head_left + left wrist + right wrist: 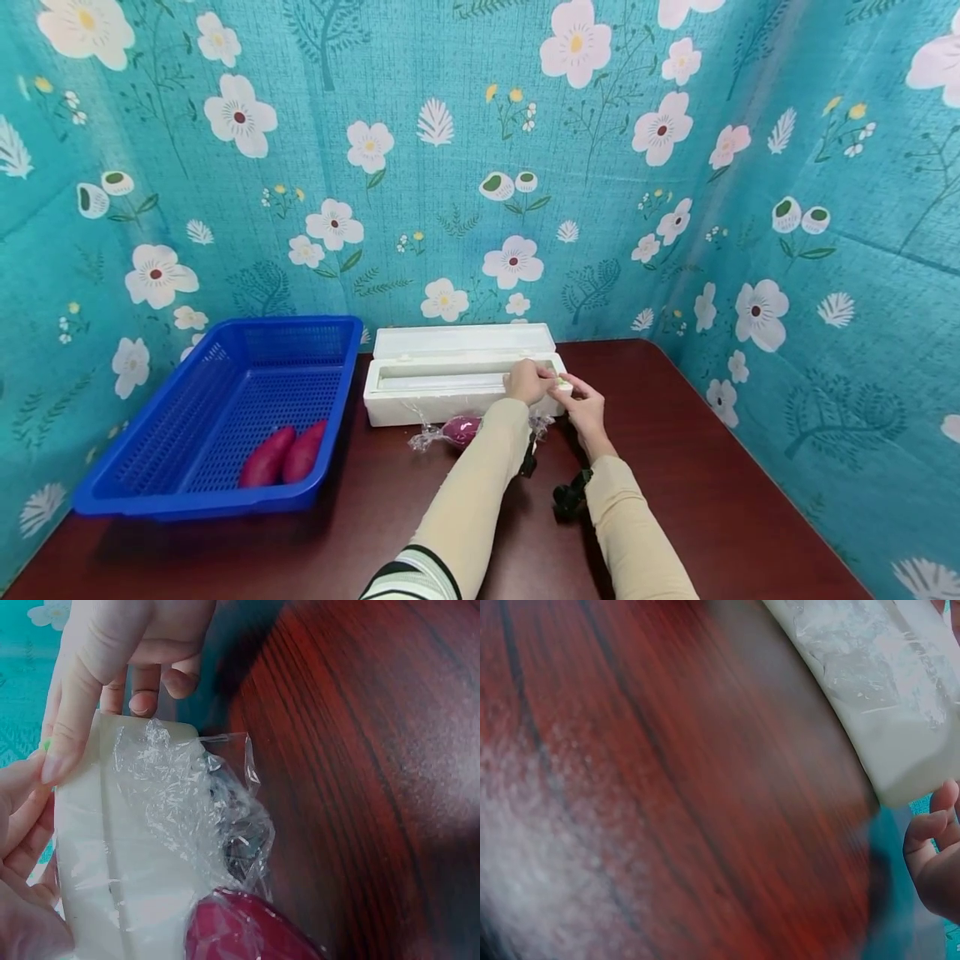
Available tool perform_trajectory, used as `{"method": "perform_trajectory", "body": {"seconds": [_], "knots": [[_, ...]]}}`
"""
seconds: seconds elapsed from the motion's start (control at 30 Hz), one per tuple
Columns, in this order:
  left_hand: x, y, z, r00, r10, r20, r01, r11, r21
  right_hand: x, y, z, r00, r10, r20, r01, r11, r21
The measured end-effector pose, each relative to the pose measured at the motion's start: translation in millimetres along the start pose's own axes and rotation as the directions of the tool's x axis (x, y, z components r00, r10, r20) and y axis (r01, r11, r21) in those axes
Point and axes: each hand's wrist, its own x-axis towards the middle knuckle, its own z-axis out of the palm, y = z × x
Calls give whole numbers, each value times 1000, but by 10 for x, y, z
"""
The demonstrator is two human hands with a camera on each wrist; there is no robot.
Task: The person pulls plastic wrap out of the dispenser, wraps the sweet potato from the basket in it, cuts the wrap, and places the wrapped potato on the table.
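A long white cling film box (427, 410) stands with its lid (465, 340) raised and a pale roll (438, 382) inside. At its right end my left hand (527, 382) pinches a small green piece (47, 743), partly covered by fingertips. My right hand (587, 414) grips that corner of the box, thumb on the rim beside the green piece and the other fingers curled at the end face. Crumpled clear film (169, 791) lies along the box's front. Against the front lies a purple-red sweet potato (460, 430) wrapped in film with twisted ends, partly behind my left forearm.
A blue plastic basket (206, 505) on the left holds two red sweet potatoes (268, 458). The dark red wooden table (675, 433) ends at a teal flowered cloth (450, 208) behind and on the right. Black wrist cameras (572, 497) hang close over the table.
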Motion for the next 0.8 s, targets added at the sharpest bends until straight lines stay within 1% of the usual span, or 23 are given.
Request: {"method": "perform_trajectory", "body": {"seconds": [0.17,0.23,0.3,0.4,0.43,0.47,0.53,0.63,0.67,0.7,0.73,0.8], "knots": [[18,-9,10,1000,22,-1,-22,999,27,-7,-7,-5,1000,0,5,0,1000,-7],[35,-23,4,999,39,21,-39,999,8,-8,-8,-7,1000,3,10,-3,1000,-4],[66,-52,-11,995,71,64,-69,997,-25,-6,-8,-10,1000,14,13,-14,1000,-5],[145,-199,-15,981,138,134,-129,989,-72,-14,-3,2,998,50,22,-50,999,-2],[235,-341,62,972,202,117,-192,977,-94,-13,-2,3,998,64,26,-64,998,-7],[259,-400,56,967,223,123,-212,972,-97,-10,-5,1,997,71,27,-71,997,-14],[276,-482,26,965,233,123,-226,972,-67,2,-16,-4,996,85,21,-85,996,-17],[195,-477,-88,971,222,93,-222,975,-1,19,-36,-20,996,84,7,-84,996,-25],[87,-368,-211,979,173,111,-178,983,40,23,-43,-23,997,83,7,-83,996,-25],[39,-340,-248,982,164,99,-171,982,74,23,-47,-22,996,84,9,-83,996,-25],[-5,-326,-275,982,172,81,-180,979,97,19,-47,-23,996,83,12,-83,996,-31],[-80,-291,-311,983,167,71,-176,974,140,-2,-44,-22,996,88,21,-87,995,-46]]}}
